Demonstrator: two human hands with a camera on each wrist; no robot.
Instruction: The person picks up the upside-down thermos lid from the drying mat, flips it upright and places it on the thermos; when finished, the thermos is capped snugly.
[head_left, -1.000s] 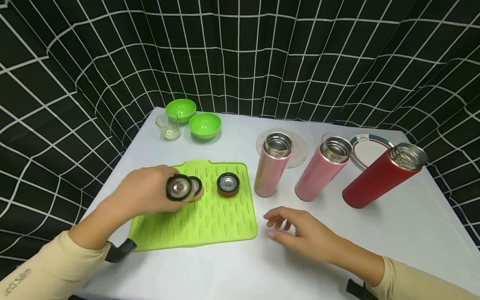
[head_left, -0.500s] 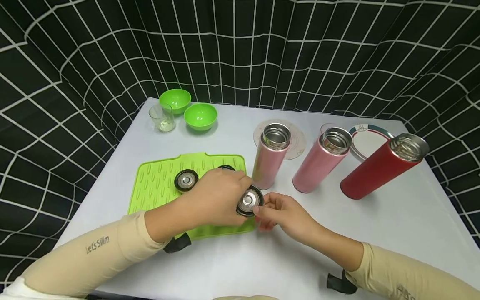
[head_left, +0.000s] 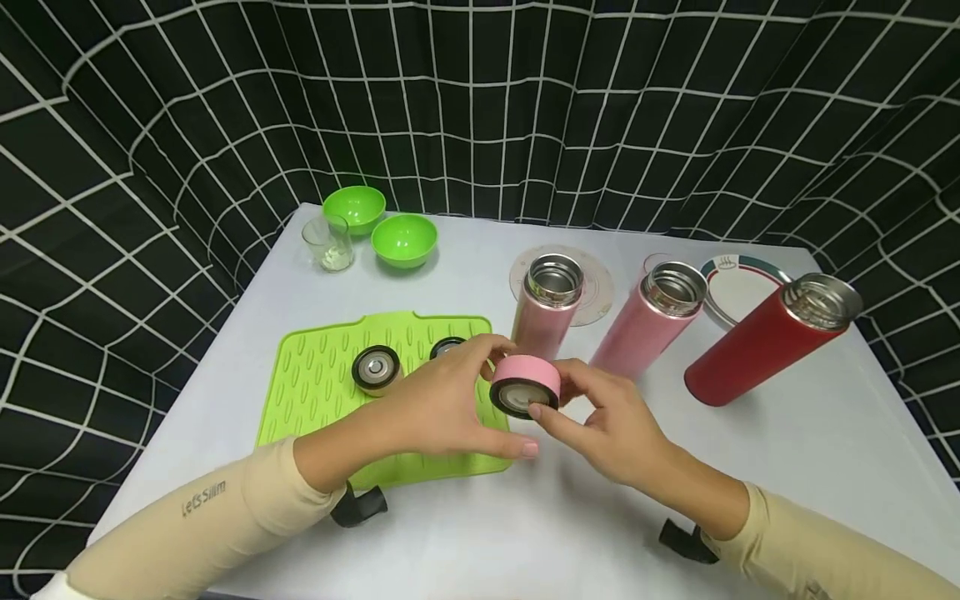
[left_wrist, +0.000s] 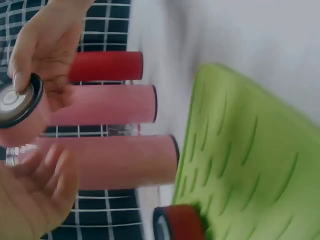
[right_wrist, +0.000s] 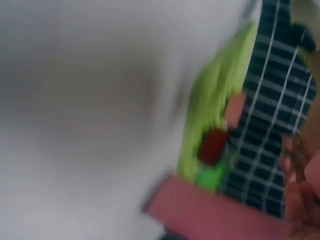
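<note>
My right hand (head_left: 618, 421) pinches a pink bottle lid (head_left: 528, 372) above the table, its metal underside tilted toward me and the thumb on the dark rim. Beside it my left hand (head_left: 442, 408) has its thumb spread away and fingertips right at the lid's far side. Two more lids lie on the green mat (head_left: 315, 367): a pink lid (head_left: 377, 370) with its underside up, and a red lid (left_wrist: 185, 222), mostly hidden behind the left hand in the head view. Close behind the hands stand an uncapped pink bottle (head_left: 546, 321) and a second pink bottle (head_left: 637, 329).
An uncapped red bottle (head_left: 757, 350) stands at the right, near a rimmed plate (head_left: 738, 292). A round patterned mat (head_left: 596, 292) lies behind the first pink bottle. Two green bowls (head_left: 405, 242) and a glass (head_left: 330, 246) stand at the back left.
My left hand has carried the pink lid from the mat rightward to the right hand, then loosened around it. The right hand has taken hold, and the lid has tipped.
</note>
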